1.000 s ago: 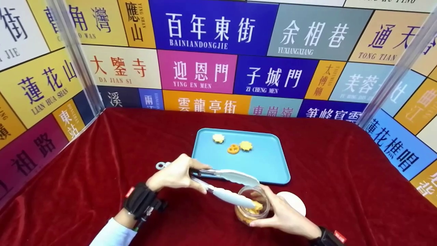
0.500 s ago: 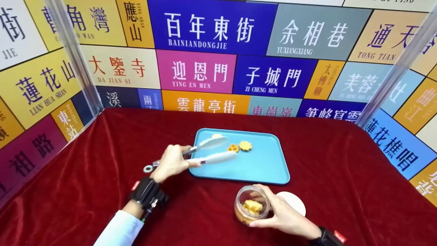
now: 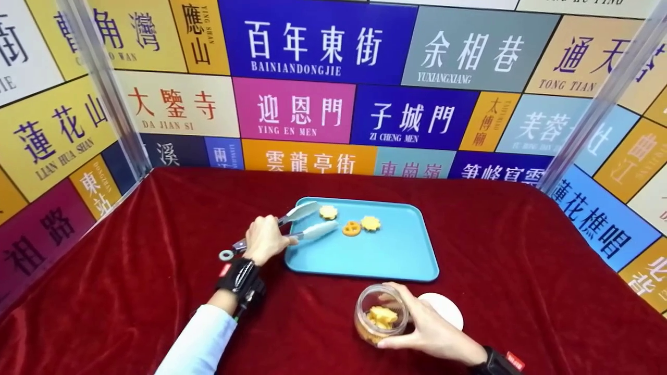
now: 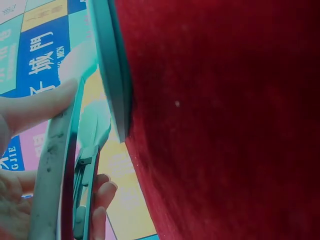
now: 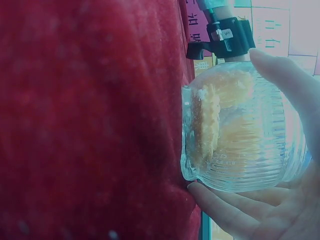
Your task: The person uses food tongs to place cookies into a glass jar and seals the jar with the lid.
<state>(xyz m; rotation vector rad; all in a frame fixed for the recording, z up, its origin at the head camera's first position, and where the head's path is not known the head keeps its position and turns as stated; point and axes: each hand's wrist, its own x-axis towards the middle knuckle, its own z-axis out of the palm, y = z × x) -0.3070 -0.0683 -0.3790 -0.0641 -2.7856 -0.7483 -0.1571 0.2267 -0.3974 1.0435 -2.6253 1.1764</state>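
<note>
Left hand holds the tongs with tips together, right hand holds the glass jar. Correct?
No: the head view shows the tips of the tongs apart. The left hand does hold them, and the right hand the glass jar.

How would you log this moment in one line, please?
left hand grips spread tongs; right hand holds biscuit jar; tray: two biscuits, one pretzel

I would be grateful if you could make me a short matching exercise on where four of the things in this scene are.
Things:
1. Pretzel
2. Tongs
3. White disc
4. Glass jar

Places:
A. In the left hand
B. Lying on the red cloth
C. In the right hand
D. On the blue tray

Right pairs: 1-D, 2-A, 3-B, 4-C.
</note>
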